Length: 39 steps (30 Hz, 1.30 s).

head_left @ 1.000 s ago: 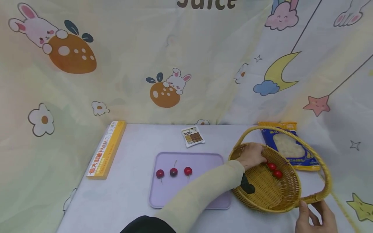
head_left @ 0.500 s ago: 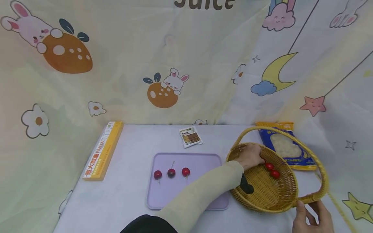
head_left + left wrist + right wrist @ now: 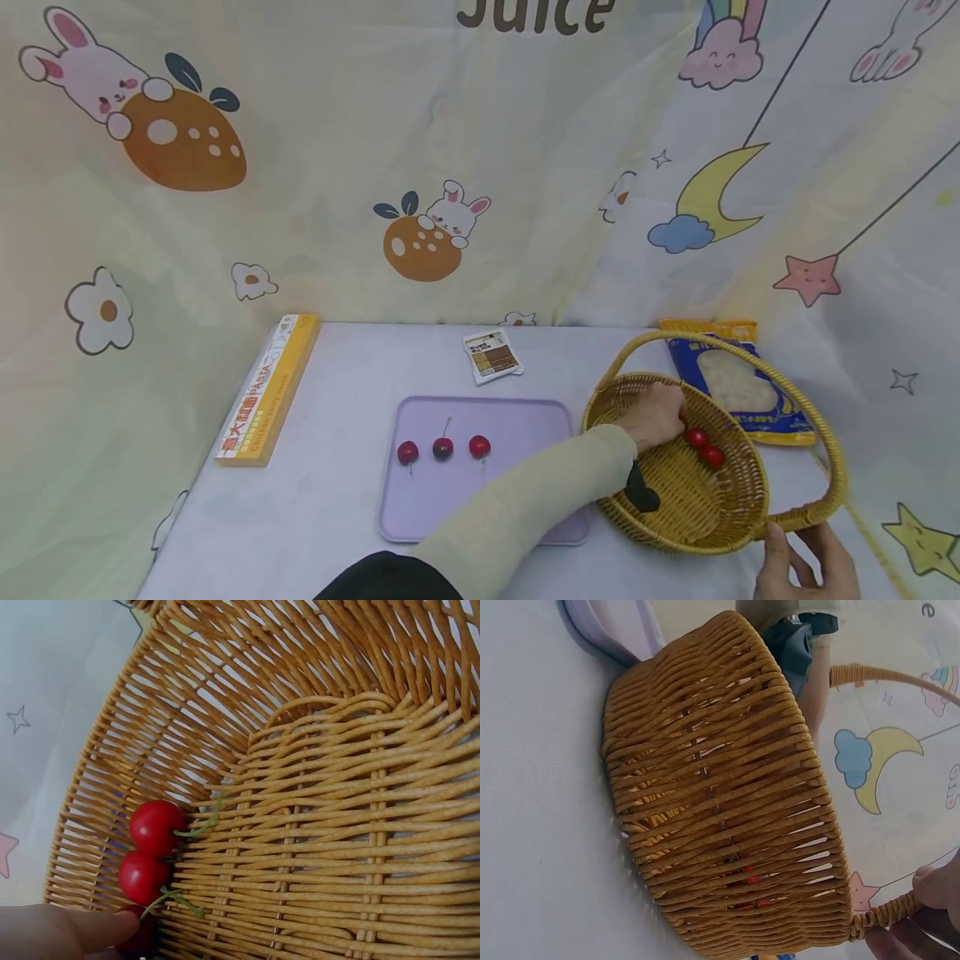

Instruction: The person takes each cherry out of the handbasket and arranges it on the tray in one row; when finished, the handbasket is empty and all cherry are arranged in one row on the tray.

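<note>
My left hand point(image 3: 656, 414) reaches down into the tan wicker basket point(image 3: 697, 512), near its far wall. In the left wrist view its fingertip is against a dark red cherry point(image 3: 140, 940), which it pinches and partly hides. Right beside that one, two bright red cherries point(image 3: 155, 828) with green stems lie along the wall. My right hand point(image 3: 810, 565) grips the base of the basket's arched handle point(image 3: 889, 910) between thumb and fingers, at the near right. The basket stands tilted, its opening facing left and toward me in the head view.
A lilac tray point(image 3: 420, 521) left of the basket bears three cherries point(image 3: 442, 448) in a row, partly under the left forearm. Behind the basket lies a blue and yellow food bag point(image 3: 738, 383). A small packet point(image 3: 492, 357) and a yellow pasta box point(image 3: 270, 392) lie farther left.
The left hand shifts slightly within the basket and its knuckles turn up a little. The right hand keeps its grip on the handle, and the cherries stay where they were.
</note>
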{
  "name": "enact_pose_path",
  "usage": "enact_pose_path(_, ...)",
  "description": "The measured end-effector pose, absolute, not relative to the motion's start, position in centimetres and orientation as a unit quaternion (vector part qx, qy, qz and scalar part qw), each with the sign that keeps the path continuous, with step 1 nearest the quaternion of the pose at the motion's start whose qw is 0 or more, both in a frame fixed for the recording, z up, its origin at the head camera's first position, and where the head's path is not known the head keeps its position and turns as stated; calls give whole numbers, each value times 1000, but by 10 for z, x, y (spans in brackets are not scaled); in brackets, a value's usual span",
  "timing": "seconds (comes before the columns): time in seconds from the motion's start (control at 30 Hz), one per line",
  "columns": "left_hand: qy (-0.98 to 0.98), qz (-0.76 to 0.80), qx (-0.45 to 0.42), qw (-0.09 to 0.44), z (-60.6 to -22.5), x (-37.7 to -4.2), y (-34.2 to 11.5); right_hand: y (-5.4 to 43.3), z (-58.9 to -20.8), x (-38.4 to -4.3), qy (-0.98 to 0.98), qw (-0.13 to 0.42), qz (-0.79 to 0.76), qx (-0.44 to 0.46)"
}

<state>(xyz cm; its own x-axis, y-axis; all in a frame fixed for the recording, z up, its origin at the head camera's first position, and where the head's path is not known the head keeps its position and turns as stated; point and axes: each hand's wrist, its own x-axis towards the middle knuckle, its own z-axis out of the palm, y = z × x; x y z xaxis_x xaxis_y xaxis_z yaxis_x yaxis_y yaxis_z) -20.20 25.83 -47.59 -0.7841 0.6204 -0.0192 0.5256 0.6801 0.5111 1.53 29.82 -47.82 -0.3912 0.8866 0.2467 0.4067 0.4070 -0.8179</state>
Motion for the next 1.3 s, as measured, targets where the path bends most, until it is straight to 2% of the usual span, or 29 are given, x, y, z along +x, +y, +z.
enact_pose_path(0.23,896,277,333,103,-467,-205,235,294,-482,15,-760,363,341,-418)
enact_pose_path(0.37,881,287,362,107,-451,-207,212,300,-484,16,-757,341,338,-443)
enact_pose_path(0.73,845,323,410,114,-414,-204,125,305,-480,15,-762,331,331,-447)
enact_pose_path(1.0,821,394,391,135,-409,-205,60,299,-474,13,-770,337,329,-430)
enact_pose_path(1.3,834,411,342,133,-419,-200,15,301,-481,15,-772,353,325,-416)
